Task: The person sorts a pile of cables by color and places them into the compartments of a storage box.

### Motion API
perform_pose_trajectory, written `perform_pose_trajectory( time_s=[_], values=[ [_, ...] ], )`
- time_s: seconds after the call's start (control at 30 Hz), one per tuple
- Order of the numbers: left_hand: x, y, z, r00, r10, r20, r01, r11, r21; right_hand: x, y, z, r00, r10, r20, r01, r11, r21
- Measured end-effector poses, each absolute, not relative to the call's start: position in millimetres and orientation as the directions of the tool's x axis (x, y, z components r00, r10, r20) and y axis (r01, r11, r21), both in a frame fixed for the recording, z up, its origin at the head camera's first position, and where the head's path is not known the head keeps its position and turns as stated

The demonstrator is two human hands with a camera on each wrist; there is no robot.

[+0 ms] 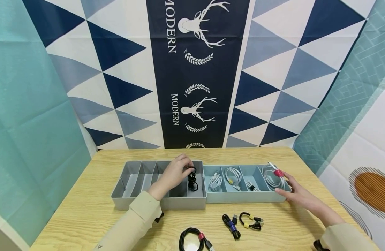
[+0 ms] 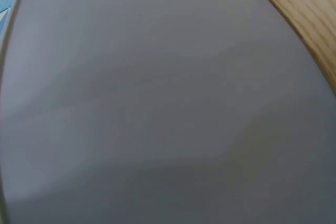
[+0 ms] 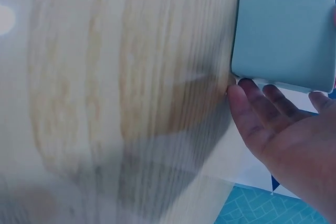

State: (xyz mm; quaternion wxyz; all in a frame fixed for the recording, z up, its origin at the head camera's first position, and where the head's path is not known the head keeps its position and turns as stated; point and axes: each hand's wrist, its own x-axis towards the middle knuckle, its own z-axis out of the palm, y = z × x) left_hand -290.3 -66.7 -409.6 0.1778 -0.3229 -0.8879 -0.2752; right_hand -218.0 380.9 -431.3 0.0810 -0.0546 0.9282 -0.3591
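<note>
My left hand [image 1: 175,172] reaches over the grey divided box [image 1: 189,203] and pinches a bundled black cable [image 1: 192,180] inside its right-hand compartment. In the left wrist view, the box's grey wall [image 2: 168,77] fills nearly everything, so the fingers are hidden there. My right hand [image 1: 300,197] is at the right end of the light-blue divided box [image 1: 242,198]. Its fairly straight fingers [image 3: 262,106] touch that box's end wall in the right wrist view. White cables lie in the blue box, among them a coil [image 1: 272,178] with a red strap in the right-end compartment.
In front of the boxes, three black cables lie on the wooden table [image 1: 271,237]: one with a blue strap [image 1: 231,226], one with yellow straps [image 1: 251,221], one coiled with a red strap [image 1: 190,230]. A patterned cloth [image 1: 126,87] hangs behind the table.
</note>
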Motion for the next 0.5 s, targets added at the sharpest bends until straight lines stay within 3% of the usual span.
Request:
perform_pose_trajectory(
  time_s=[0.2, 0.5],
  values=[
    [-290.8, -66.0, -410.4, -0.739, 0.471, 0.483, 0.661, 0.648, 0.379, -219.2, 380.0, -435.4, -0.984, -0.155, -0.091, -0.037, 0.669, -0.742],
    [-287.8, -69.0, -408.9, -0.751, 0.470, 0.465, 0.650, 0.649, 0.395, -217.8, 380.0, -435.6, -0.983, -0.165, -0.085, -0.051, 0.678, -0.733]
  ],
)
